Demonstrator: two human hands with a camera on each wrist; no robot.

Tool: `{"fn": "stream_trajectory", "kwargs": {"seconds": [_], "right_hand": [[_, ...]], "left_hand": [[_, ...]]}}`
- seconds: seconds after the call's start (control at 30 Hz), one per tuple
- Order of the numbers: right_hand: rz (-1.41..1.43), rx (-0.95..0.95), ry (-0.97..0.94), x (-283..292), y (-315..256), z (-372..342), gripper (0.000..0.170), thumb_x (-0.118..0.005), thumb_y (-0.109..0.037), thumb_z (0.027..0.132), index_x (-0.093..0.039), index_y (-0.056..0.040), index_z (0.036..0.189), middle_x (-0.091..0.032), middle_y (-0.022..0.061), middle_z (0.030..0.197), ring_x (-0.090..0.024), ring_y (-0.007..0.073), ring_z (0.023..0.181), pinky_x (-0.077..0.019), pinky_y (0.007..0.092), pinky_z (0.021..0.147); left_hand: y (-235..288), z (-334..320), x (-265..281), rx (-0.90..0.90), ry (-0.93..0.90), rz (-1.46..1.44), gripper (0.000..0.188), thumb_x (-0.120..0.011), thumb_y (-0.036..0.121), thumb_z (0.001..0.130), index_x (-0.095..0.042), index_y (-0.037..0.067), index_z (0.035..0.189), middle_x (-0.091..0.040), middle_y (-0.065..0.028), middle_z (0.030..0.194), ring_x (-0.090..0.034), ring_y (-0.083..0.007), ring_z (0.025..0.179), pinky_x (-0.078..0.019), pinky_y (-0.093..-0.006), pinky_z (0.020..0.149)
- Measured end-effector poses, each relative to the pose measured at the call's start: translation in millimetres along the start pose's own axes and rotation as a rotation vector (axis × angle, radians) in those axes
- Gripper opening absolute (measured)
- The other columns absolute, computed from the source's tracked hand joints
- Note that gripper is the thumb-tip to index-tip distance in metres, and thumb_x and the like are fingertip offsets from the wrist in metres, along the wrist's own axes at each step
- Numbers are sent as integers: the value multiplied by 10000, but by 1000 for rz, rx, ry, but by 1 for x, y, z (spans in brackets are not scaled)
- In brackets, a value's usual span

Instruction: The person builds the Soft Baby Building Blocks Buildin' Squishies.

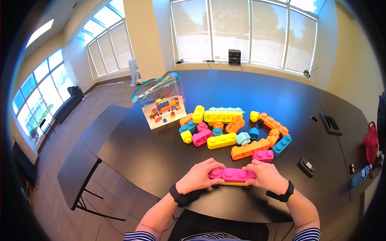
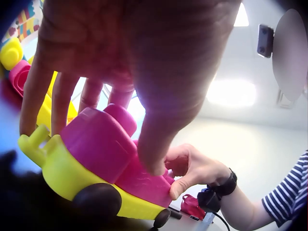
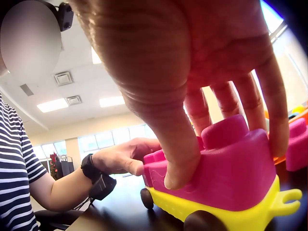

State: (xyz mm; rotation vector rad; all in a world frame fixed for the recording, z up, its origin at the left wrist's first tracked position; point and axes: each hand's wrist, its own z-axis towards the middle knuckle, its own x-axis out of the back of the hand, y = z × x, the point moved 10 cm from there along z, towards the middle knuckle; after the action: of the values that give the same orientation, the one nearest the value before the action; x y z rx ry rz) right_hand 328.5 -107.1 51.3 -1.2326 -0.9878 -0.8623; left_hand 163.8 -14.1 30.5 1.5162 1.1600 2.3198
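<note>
Fingers of L hand (image 1: 200, 176) & R hand (image 1: 270, 176) pinch pink blocks (image 1: 235, 174) on yellow wheeled base (image 2: 72, 174), prob. light, stiff plastic, best held by blocks' sides.

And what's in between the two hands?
Pink blocks sitting on a yellow base. The left hand holds one end, the right hand the other, in the head view. The wrist views also show dark wheels.

One left hand (image 1: 201, 175) shows at six o'clock, one right hand (image 1: 268, 176) and one bottle (image 1: 360, 176) at four, one clear bag (image 1: 171, 86) at ten; centrally lie five yellow blocks (image 1: 219, 141), three pink blocks (image 1: 263, 156), four darker-blue blocks (image 1: 282, 146).
</note>
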Motion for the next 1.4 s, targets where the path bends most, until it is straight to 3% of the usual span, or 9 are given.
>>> {"fn": "stream_trajectory", "kwargs": {"seconds": [0.3, 0.4, 0.5, 0.63, 0.93, 1.07, 1.17, 1.23, 1.4], "right_hand": [[7, 0, 0, -2, 1, 0, 537, -901, -294, 806, -717, -118, 1279, -650, 93, 1088, -696, 320, 1054, -568, 466, 845], [20, -8, 2, -2, 2, -2, 536, -893, -304, 820, -712, -120, 1290, -647, 94, 1098, -694, 323, 1059, -569, 470, 843], [30, 7, 32, -3, 4, -5, 535, -887, -309, 832, -708, -122, 1299, -644, 95, 1103, -691, 324, 1065, -569, 470, 842], [35, -5, 30, -3, 5, -6, 538, -885, -312, 835, -705, -124, 1306, -639, 94, 1107, -687, 323, 1076, -567, 471, 840], [29, -15, 28, -4, 8, -9, 538, -881, -303, 839, -698, -129, 1314, -633, 89, 1117, -684, 319, 1087, -565, 472, 836], [43, -2, 39, -3, 8, -9, 545, -883, -304, 834, -697, -127, 1314, -633, 90, 1118, -684, 323, 1084, -561, 473, 836], [52, 4, 39, -3, 9, -9, 552, -887, -301, 828, -696, -122, 1313, -631, 93, 1116, -684, 325, 1082, -559, 476, 835], [54, 1, 33, -2, 9, -8, 554, -890, -298, 824, -696, -120, 1313, -630, 94, 1113, -683, 327, 1081, -559, 477, 834], [32, -5, 57, -2, 8, -6, 575, -916, -313, 792, -725, -121, 1299, -655, 85, 1084, -697, 329, 1032, -574, 456, 847]], "left_hand": [[4, 2, 0, -17, -69, 124, 489, -879, 304, 877, -720, 102, 1293, -696, -94, 1167, -706, -309, 1070, -583, -392, 914], [-20, 13, 40, -29, 34, -97, 485, -883, 251, 880, -710, 85, 1301, -711, -74, 1274, -708, -209, 1117, -605, -374, 866], [-56, 28, 111, -22, 357, 269, 504, -864, 92, 816, -700, 104, 1293, -701, -123, 1222, -709, -319, 1093, -595, -406, 926], [-119, 48, 107, 68, 211, 715, 601, -728, -95, 725, -724, 183, 1257, -618, -58, 1287, -630, -320, 1129, -593, -430, 962], [-145, 57, 97, -43, 175, 763, 541, -763, -59, 727, -731, 143, 1228, -629, -58, 1269, -632, -302, 1123, -578, -413, 976], [-113, 41, 127, -31, 368, 466, 493, -901, 153, 725, -698, 72, 1166, -655, -117, 1147, -654, -367, 1108, -568, -416, 995], [-97, 32, 122, 162, 309, -90, 502, -917, 220, 828, -683, 33, 1230, -712, -60, 1112, -719, -176, 1035, -603, -326, 874], [-78, 26, 99, 110, 217, -320, 491, -905, 224, 861, -683, 28, 1252, -726, -30, 1146, -689, -100, 1072, -602, -296, 874], [-9, 14, 42, -62, 67, -282, 496, -900, 199, 857, -692, 38, 1277, -748, -87, 1184, -726, -181, 1110, -601, -360, 982]]}}
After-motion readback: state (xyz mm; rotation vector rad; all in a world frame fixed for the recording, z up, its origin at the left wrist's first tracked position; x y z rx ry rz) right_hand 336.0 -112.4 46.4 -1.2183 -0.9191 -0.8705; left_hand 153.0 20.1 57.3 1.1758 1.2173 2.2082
